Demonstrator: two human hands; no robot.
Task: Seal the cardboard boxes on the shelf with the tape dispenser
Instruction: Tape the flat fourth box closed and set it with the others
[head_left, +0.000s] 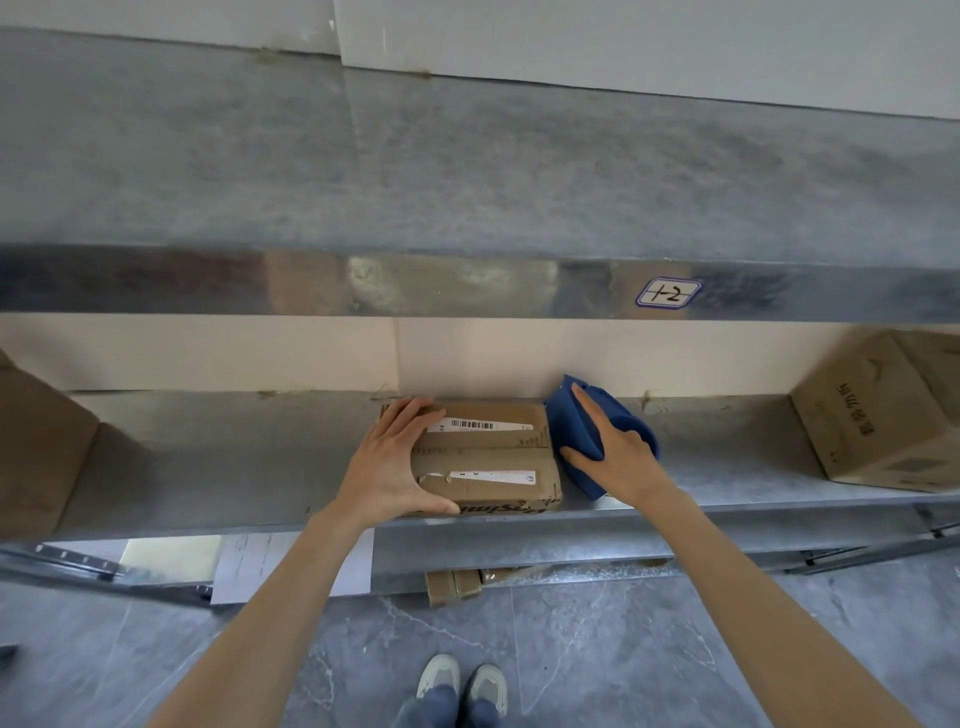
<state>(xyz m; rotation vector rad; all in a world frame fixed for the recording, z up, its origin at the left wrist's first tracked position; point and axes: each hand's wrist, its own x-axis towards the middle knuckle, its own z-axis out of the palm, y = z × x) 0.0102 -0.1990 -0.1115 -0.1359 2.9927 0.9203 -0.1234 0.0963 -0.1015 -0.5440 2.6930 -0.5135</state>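
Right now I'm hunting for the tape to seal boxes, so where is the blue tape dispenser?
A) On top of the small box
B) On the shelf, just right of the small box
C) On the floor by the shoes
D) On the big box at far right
B: the tape dispenser sits just right of the small box, gripped by the right hand.

Sticker (668, 292) on shelf beam (311, 283) "1-2", barcode label (480, 425) on box (488, 452), rest unreadable
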